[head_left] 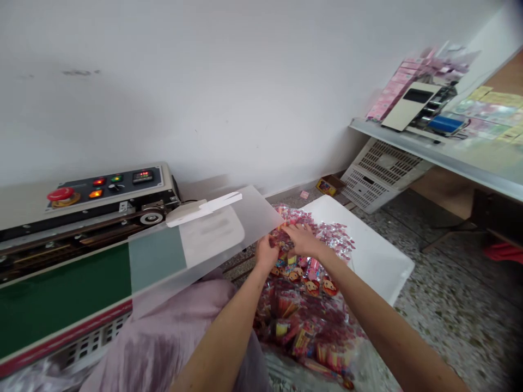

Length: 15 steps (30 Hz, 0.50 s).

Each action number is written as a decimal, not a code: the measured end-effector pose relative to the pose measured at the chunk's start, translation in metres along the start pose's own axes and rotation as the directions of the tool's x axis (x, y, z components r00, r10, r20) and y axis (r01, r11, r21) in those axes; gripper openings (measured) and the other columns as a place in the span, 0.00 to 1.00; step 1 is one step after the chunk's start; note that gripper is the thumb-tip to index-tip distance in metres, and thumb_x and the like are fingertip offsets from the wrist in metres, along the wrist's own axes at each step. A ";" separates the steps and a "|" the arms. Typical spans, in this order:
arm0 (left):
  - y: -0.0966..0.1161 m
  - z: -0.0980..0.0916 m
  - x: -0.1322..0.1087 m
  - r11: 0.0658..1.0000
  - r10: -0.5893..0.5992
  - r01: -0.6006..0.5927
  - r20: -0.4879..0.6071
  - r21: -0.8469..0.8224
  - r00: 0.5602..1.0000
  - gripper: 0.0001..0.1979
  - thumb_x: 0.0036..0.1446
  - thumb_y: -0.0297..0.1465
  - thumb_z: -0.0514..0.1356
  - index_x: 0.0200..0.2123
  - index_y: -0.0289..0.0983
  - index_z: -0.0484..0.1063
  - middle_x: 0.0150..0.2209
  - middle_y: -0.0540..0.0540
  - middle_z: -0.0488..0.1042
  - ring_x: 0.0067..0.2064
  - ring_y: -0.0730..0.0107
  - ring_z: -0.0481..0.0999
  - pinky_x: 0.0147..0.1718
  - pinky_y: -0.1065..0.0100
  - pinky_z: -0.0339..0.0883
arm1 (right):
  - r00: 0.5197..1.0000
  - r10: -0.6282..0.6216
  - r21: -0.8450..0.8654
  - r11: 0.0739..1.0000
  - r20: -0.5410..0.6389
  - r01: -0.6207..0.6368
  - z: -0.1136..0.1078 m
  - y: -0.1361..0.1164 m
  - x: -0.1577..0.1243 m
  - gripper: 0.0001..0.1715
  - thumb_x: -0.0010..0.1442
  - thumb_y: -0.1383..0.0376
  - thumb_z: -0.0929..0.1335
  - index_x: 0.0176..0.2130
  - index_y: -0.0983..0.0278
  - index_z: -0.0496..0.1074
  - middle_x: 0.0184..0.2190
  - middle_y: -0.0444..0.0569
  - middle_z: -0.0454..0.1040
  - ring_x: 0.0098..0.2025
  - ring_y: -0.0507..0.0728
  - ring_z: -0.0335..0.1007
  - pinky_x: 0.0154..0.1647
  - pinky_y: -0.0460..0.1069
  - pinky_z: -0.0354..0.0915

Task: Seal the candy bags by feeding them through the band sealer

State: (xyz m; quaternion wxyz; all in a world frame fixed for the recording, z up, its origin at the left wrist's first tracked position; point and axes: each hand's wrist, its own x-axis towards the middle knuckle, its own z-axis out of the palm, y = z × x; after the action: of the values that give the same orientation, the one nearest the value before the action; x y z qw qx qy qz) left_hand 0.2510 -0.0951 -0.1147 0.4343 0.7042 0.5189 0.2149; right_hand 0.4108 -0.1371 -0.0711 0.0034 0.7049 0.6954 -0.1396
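In front of me is a pile of small clear plastic packets [302,316] with red and pink print, several bearing round cartoon faces and some holding coloured sticks. My left hand [267,254] is at the pile's near-left side, its fingers curled on a packet [283,239]. Close beside it, my right hand [303,240] reaches in from the right with bent fingers, its thumb towards the left hand, on the same packet. The fingertips are partly hidden among the shiny wrappers, so the exact hold is hard to see. Under part of the pile lies a white board [378,256].
At left stands a sealing machine [110,188] with lit buttons and a green belt [65,294]. A translucent sheet [261,209] projects from the belt's end towards my hands. White crates [370,188] stand below a table [469,163] at right, which carries another machine [417,109].
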 end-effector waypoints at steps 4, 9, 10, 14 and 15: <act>-0.002 -0.002 -0.003 1.000 0.019 -0.019 0.012 -0.025 1.000 0.09 0.52 0.22 0.65 0.37 0.38 0.73 0.40 0.46 0.78 0.46 0.62 0.76 0.49 0.64 0.66 | 0.999 -0.037 -0.056 0.998 0.036 0.039 0.000 -0.004 0.010 0.43 0.42 0.55 0.81 0.55 0.59 0.69 0.59 0.58 0.69 0.62 0.72 0.60 0.66 0.70 0.43; -0.003 0.003 -0.004 0.992 0.000 0.003 0.026 -0.125 1.000 0.14 0.52 0.21 0.65 0.42 0.37 0.71 0.39 0.46 0.79 0.41 0.66 0.78 0.45 0.65 0.69 | 0.993 -0.037 -0.076 0.996 0.116 0.046 -0.005 -0.005 0.015 0.40 0.43 0.54 0.80 0.53 0.60 0.70 0.50 0.57 0.76 0.54 0.70 0.70 0.58 0.63 0.58; -0.004 0.004 -0.003 0.988 -0.007 0.011 0.029 -0.152 1.000 0.16 0.52 0.20 0.64 0.44 0.37 0.71 0.40 0.45 0.80 0.42 0.66 0.78 0.45 0.66 0.69 | 0.991 -0.036 -0.078 0.996 0.132 0.047 -0.006 -0.005 0.016 0.40 0.43 0.55 0.80 0.53 0.59 0.70 0.48 0.55 0.78 0.52 0.69 0.72 0.56 0.61 0.59; -0.007 0.007 0.005 0.967 0.003 0.017 0.080 -0.253 0.997 0.16 0.52 0.17 0.63 0.45 0.34 0.73 0.43 0.43 0.80 0.43 0.68 0.79 0.47 0.66 0.70 | 0.983 -0.056 -0.089 0.993 0.178 0.073 -0.009 -0.009 0.024 0.35 0.40 0.58 0.80 0.49 0.57 0.73 0.47 0.51 0.79 0.51 0.68 0.74 0.51 0.56 0.63; -0.008 0.007 0.007 0.961 0.014 0.013 0.098 -0.276 0.995 0.15 0.52 0.18 0.63 0.44 0.34 0.74 0.42 0.44 0.80 0.43 0.68 0.79 0.47 0.64 0.71 | 0.981 -0.061 -0.091 0.993 0.184 0.079 -0.010 -0.011 0.025 0.31 0.40 0.59 0.79 0.46 0.57 0.74 0.45 0.51 0.80 0.49 0.67 0.75 0.49 0.55 0.64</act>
State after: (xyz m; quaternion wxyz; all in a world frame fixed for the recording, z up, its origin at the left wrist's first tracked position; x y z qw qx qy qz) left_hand 0.2543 -0.0907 -0.1262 0.5535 0.6466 0.4614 0.2501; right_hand 0.4023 -0.1101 -0.0644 0.0963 0.6634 0.7225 -0.1689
